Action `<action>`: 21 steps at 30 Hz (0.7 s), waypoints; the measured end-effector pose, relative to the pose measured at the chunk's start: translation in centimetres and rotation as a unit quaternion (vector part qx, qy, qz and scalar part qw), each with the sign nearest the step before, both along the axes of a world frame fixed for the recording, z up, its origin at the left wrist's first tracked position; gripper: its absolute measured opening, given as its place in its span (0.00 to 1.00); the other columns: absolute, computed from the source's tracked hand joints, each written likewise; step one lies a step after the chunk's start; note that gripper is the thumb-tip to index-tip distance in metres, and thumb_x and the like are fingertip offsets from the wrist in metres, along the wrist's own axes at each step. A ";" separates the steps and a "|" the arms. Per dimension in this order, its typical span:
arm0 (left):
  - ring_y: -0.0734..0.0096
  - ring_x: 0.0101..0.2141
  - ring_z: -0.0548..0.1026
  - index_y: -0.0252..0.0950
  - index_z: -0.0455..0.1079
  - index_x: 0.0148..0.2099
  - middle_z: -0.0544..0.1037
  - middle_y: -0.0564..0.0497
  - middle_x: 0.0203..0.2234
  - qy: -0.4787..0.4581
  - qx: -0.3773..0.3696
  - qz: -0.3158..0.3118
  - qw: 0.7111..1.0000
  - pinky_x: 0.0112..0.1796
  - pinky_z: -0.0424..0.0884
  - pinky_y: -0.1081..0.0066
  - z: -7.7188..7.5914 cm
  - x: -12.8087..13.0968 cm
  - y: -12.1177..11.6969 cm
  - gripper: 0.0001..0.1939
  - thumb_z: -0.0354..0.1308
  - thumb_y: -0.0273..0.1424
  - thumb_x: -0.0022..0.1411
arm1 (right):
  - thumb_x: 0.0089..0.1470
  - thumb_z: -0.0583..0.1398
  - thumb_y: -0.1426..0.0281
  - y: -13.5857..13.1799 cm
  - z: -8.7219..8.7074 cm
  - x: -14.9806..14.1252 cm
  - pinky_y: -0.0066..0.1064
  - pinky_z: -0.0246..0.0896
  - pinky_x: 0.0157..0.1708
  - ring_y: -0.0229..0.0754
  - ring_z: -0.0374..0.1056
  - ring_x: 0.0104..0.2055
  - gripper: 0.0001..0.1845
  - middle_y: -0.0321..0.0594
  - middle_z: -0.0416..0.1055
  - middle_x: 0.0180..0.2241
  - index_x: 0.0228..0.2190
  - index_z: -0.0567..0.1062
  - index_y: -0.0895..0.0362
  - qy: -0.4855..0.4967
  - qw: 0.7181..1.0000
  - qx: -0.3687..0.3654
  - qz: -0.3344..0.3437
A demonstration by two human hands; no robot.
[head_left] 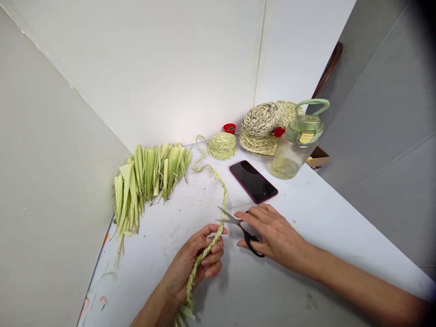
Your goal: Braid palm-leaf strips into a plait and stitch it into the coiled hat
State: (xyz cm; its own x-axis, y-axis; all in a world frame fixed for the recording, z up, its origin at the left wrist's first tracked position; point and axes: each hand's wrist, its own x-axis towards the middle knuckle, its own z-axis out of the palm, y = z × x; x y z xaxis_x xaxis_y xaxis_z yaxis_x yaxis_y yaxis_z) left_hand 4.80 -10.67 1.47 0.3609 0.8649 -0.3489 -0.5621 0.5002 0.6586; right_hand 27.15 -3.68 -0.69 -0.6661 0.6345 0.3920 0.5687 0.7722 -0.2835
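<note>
At six o'clock over the surface (pixel 156 259), my left hand (pixel 195 250) holds the braid (pixel 224 193), running toward twelve to its coil (pixel 222 146); at five, my right hand (pixel 274 231) grips spread scissors (pixel 247 237) beside the braid.

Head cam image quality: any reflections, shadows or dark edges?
Head view: dark vignetting at the top right corner; soft shadow on the white tabletop beside the left hand; faint reflections on the black rectangular phone; strands of the pale-green braided cord distinguishable.
</note>
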 end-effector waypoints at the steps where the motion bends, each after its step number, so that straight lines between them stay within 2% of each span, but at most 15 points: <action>1: 0.82 0.19 0.49 0.34 0.70 0.45 0.59 0.58 0.24 0.025 0.009 0.011 1.000 0.19 0.56 0.81 -0.1 0.2 -0.1 0.08 0.57 0.29 0.64 | 0.54 0.67 0.66 -0.1 0.0 -0.1 0.44 0.60 0.48 0.48 0.69 0.41 0.26 0.43 0.73 0.39 0.53 0.69 0.57 -0.012 1.000 0.015 0.004; 5: 0.79 0.21 0.55 0.35 0.70 0.45 0.61 0.58 0.24 0.146 0.061 0.071 0.985 0.22 0.62 0.78 -0.5 1.0 -0.3 0.09 0.58 0.33 0.64 | 0.55 0.64 0.70 -0.1 0.3 0.0 0.48 0.55 0.52 0.49 0.68 0.39 0.23 0.42 0.71 0.36 0.52 0.70 0.58 -0.078 0.993 0.082 -0.009; 8: 0.79 0.22 0.59 0.37 0.70 0.45 0.64 0.56 0.27 0.192 0.071 0.084 0.975 0.22 0.63 0.77 -0.7 1.2 -0.3 0.10 0.60 0.34 0.63 | 0.55 0.64 0.69 0.0 0.2 0.2 0.47 0.55 0.50 0.49 0.68 0.38 0.20 0.42 0.71 0.35 0.50 0.71 0.58 -0.097 0.991 0.093 -0.022; 13: 0.77 0.23 0.63 0.38 0.69 0.47 0.64 0.56 0.29 0.257 0.098 0.075 0.959 0.23 0.65 0.76 -0.9 1.1 -0.1 0.12 0.59 0.36 0.63 | 0.54 0.67 0.68 -0.1 -0.1 0.4 0.43 0.57 0.47 0.48 0.70 0.37 0.20 0.40 0.72 0.34 0.48 0.72 0.57 -0.077 0.995 0.057 -0.022; 18: 0.75 0.25 0.62 0.39 0.67 0.50 0.63 0.56 0.29 0.346 0.123 0.083 0.926 0.24 0.67 0.75 -1.1 1.0 -0.2 0.14 0.58 0.33 0.62 | 0.53 0.68 0.65 -0.2 0.2 0.3 0.43 0.57 0.47 0.47 0.70 0.36 0.20 0.40 0.73 0.33 0.47 0.73 0.57 -0.072 0.997 0.030 -0.019; 21: 0.75 0.25 0.62 0.39 0.66 0.50 0.63 0.57 0.28 0.385 0.128 0.071 0.911 0.25 0.66 0.75 -1.2 0.9 -0.2 0.13 0.55 0.31 0.63 | 0.53 0.68 0.64 -0.1 0.5 0.3 0.39 0.58 0.44 0.46 0.69 0.34 0.20 0.38 0.72 0.32 0.47 0.73 0.55 -0.081 0.996 -0.014 -0.016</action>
State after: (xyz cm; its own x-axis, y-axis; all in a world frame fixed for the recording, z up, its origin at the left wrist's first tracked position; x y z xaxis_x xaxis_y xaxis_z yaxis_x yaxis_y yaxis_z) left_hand 5.70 -10.84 0.27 -0.0281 0.9723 -0.2319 0.0679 0.2333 0.9700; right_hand 27.49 -3.79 -0.20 -0.6981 0.6658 0.2634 0.6333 0.7458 -0.2065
